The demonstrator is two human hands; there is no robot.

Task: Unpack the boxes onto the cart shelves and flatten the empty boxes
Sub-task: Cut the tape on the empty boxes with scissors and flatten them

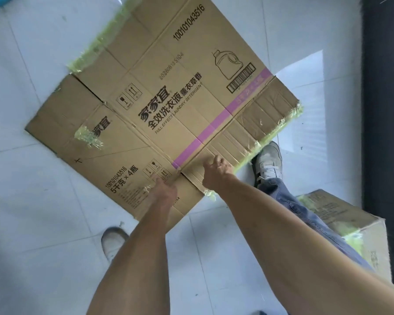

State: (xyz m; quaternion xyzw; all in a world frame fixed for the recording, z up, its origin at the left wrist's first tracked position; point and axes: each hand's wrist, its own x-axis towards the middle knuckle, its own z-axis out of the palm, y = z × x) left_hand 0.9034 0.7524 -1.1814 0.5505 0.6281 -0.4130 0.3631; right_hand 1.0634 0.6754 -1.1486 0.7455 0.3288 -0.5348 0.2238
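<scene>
Cardboard box point(168, 103), already flattened, lies spread across the pale tiled floor point(32, 223), turned at an angle so that its printed side faces up: black lettering, a long number, a line drawing of a detergent jug, a barcode and a pink stripe running across it. Torn strips of yellow-green tape point(89, 138) cling to its edges and to one flap. Both bare arms reach down to the near edge of the sheet. The left hand point(165, 188) lies on the cardboard near the printed handling symbols, its fingers stretched forward and flat, so its grip is released and it only presses on the surface. The right hand point(216, 169) is just beside it, on a plain flap below the pink stripe, with its fingers curled in; whether that grip is grasping the flap's edge or merely clenched against it cannot be told from this angle. A leg in blue jeans point(289, 201) ends in a light shoe point(268, 162) set at the taped edge of the sheet, on the right. Another light shoe point(113, 242) stands on the tiles at the lower left, apart from the cardboard. A second box point(350, 221), still in its box shape and taped in the same yellow-green, sits on the floor at the right, beside a dark strip point(384, 110) that runs along the edge of the view.
</scene>
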